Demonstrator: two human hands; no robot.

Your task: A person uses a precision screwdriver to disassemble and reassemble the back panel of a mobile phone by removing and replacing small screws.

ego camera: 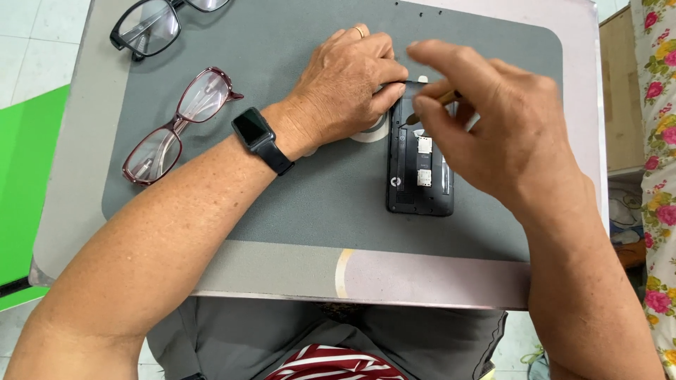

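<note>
The opened smartphone lay face down on the grey work mat, right of the mat's centre and nearer its far edge than its near one, its back cover off so that two small pale card slots and a dark inner frame showed. The left hand pressed down on the phone's far left corner, fingers close together and flattened, a ring on one of them and a black smartwatch on the wrist. The right hand hovered over the phone's far right part, thumb and forefinger pinching a thin tool with a wooden-looking handle, its tip at the upper inner frame. The tip could have slipped, I judged, and scratched the board or bent a card slot, since the grip was light and the phone was braced at one corner only; the phone could also have slid toward the mat's right edge under sideways force. The tool's tip was too small to tell whether blade or point, and the right hand hid the phone's far right corner. A pale round shape was mostly covered by the left hand. Maroon-framed glasses lay toward the mat's left edge, black-framed glasses at its far left corner, cut off by the picture's top.
</note>
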